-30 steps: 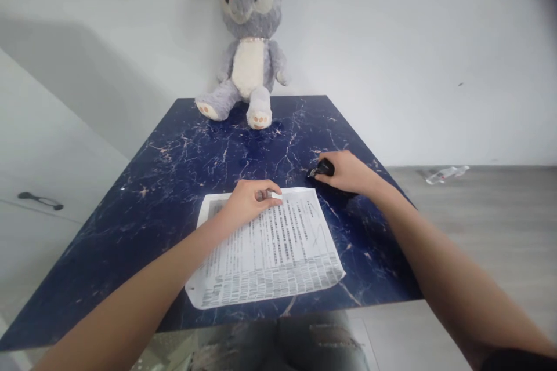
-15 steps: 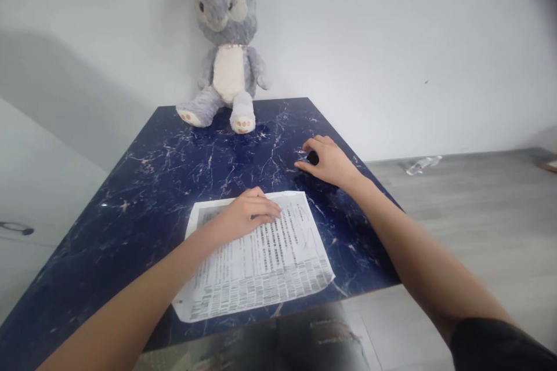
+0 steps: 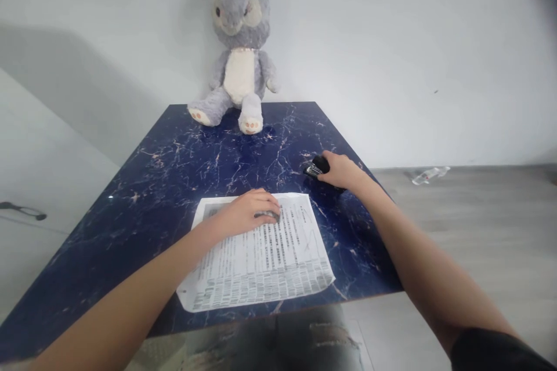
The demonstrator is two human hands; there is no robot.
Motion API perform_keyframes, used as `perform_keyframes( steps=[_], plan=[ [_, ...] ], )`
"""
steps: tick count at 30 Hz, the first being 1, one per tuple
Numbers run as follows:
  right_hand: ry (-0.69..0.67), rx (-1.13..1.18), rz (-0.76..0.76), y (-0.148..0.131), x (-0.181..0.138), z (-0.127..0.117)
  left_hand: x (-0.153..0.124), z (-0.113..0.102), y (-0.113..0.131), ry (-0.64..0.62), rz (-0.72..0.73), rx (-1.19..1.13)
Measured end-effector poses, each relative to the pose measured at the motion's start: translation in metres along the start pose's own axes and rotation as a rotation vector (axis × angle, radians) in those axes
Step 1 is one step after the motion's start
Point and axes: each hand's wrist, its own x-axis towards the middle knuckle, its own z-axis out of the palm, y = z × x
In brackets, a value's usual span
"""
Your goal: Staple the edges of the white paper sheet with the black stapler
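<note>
Head view: right hand (image 3: 340,171) half hides black stapler (image 3: 317,167).

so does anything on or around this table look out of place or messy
A clear plastic bottle lies on its side on the grey wood floor by the wall, right of the dark blue marble-pattern table. The printed paper sheets sit slightly askew.

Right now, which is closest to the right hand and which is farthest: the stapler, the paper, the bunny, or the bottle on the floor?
1. The stapler: black, in the right hand, on the table's right side.
2. The paper: just left of that hand and nearer the person, under the left hand.
3. The bottle and the bunny: too close to call. The bottle lies on the floor to the right; the bunny sits at the table's far edge.
</note>
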Motion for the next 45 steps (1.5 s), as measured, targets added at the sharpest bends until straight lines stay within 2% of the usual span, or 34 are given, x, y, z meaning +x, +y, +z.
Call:
perform_keyframes(
  steps=[2,4,7,10,13,17,23,25,29,32,35,37,40,43,45],
  plan=[
    [0.107,0.016,0.01,-0.012,-0.008,-0.004,0.001,0.0,0.004,0.027,-0.027,-0.051],
    [0.232,0.083,-0.056,-0.026,-0.016,-0.008,0.001,-0.001,0.007,0.083,-0.071,-0.096],
    [0.263,0.292,-0.329,-0.046,-0.027,-0.009,0.003,-0.004,0.005,0.218,-0.133,-0.111],
    [0.125,0.443,-0.552,-0.062,-0.034,0.001,0.003,-0.005,-0.005,0.399,-0.206,-0.105],
    [-0.006,0.484,-0.626,-0.071,-0.035,0.014,0.004,-0.004,-0.015,0.536,-0.292,-0.198],
    [-0.128,0.619,-0.652,-0.064,-0.026,0.017,0.004,-0.002,-0.02,0.513,-0.306,-0.249],
    [-0.677,0.987,-0.628,-0.021,-0.005,0.012,0.004,-0.001,-0.019,0.471,-0.305,-0.189],
    [-0.735,1.031,-0.609,-0.012,-0.001,0.015,0.004,0.0,-0.02,0.489,-0.316,-0.208],
    [-0.727,0.985,-0.598,-0.01,0.001,0.02,0.004,0.004,-0.026,0.563,-0.333,-0.314],
    [-0.736,0.981,-0.632,-0.013,0.0,0.017,0.004,0.005,-0.027,0.57,-0.347,-0.381],
    [-0.695,1.008,-0.669,-0.019,-0.004,0.013,0.004,0.002,-0.024,0.542,-0.358,-0.356],
    [-0.605,0.923,-0.696,-0.026,-0.008,0.013,0.004,0.0,-0.021,0.523,-0.346,-0.331],
    [-0.36,0.709,-0.727,-0.041,-0.016,0.018,0.004,-0.002,-0.021,0.544,-0.369,-0.427],
    [-0.028,0.526,-0.799,-0.056,-0.026,0.023,0.006,-0.005,-0.023,0.699,-0.414,-0.758],
    [0.141,0.411,-0.878,-0.062,-0.031,0.022,0.006,-0.008,-0.023,0.772,-0.411,-0.984]
  ],
)
